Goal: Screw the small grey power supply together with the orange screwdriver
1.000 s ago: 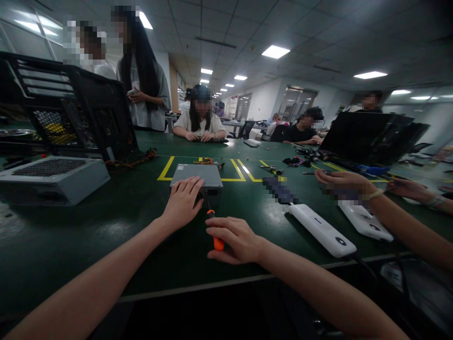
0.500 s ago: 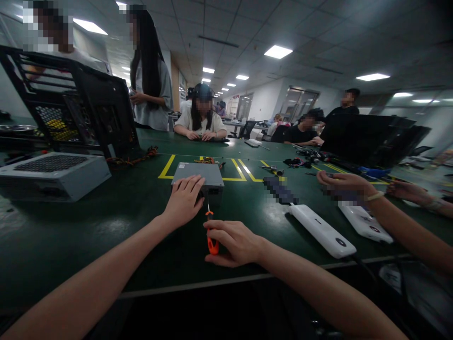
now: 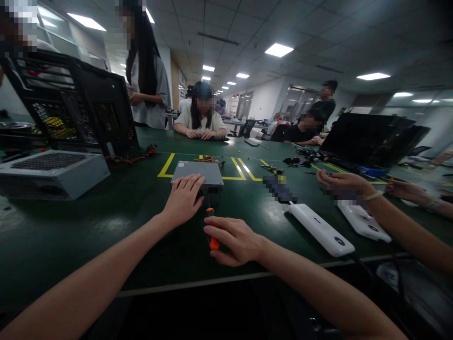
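A grey metal computer power supply (image 3: 200,171) lies on the green tabletop in front of me. My left hand (image 3: 184,198) grips its near left part, fingers stretched over the top and thumb down by the near face. Between the fingers of my right hand (image 3: 235,240) is a screwdriver (image 3: 213,242) with an orange and black handle. Its thin shaft points away from me at the power supply's near face. Whether the tip sits in a screw is too small to tell. Colored cables (image 3: 208,159) show behind the power supply.
At the left stand an open black computer case (image 3: 106,108) and a second power supply (image 3: 53,177). On the right lie a white power bank (image 3: 320,229), a pixelated phone (image 3: 279,189) and another person's hand (image 3: 348,183). A dark monitor-like panel (image 3: 368,139) stands farther back.
My right fingers have shifted around the screwdriver handle, which sits slightly farther forward. My left hand stays on the power supply. A standing person at the back right has moved left.
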Motion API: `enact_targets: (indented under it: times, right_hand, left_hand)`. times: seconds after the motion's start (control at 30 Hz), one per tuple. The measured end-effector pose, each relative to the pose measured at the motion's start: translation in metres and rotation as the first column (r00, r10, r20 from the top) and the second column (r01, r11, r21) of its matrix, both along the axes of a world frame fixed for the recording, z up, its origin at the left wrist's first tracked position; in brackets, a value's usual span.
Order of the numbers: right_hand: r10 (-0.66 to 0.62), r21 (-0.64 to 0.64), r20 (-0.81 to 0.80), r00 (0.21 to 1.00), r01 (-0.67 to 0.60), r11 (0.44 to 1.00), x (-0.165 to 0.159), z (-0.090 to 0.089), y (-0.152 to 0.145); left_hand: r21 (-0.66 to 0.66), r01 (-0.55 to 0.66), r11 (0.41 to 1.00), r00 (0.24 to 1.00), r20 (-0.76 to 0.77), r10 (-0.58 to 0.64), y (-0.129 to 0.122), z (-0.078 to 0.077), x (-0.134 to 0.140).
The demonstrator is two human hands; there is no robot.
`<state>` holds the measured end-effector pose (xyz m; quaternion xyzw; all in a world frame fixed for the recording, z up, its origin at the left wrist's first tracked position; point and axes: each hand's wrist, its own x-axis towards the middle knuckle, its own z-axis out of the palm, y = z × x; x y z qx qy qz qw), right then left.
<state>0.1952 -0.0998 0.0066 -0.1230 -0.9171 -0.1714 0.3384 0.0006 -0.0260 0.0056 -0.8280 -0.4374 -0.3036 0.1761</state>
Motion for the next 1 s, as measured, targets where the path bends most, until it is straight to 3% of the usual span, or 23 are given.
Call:
enact_targets:
  times: [0.13,0.37,0.6,0.83,1.0]
  right_hand:
    - [-0.032,0.088,0.034,0.999,0.029,0.996,-0.0016,0.0019,-0.0010]
    - [-0.035,-0.016,0.058,0.998,0.036,0.999,-0.0017,-0.0019,0.0007]
    - [-0.037,0.095,0.102,0.994,0.028,0.995,-0.0034,0.0023,-0.0011]
    - [0.010,-0.017,0.044,0.999,-0.009,1.000,-0.0040,0.0005,-0.0007]
    - [-0.056,0.080,0.127,0.990,0.047,0.996,-0.0048,0.0028,-0.0023]
  left_hand:
    - [0.005,-0.003,1.000,1.000,0.001,0.003,-0.0003,0.0002,0.0001]
    - [0.009,-0.007,1.000,1.000,0.004,0.007,-0.0006,0.0000,0.0004]
    - [0.018,-0.017,1.000,1.000,-0.012,0.017,-0.0004,-0.0003,0.0007]
    - [0.015,-0.017,1.000,1.000,-0.018,0.018,-0.0003,-0.0001,0.0003]
    - [0.014,-0.027,1.000,0.999,-0.027,0.028,0.0000,-0.0001,0.0002]
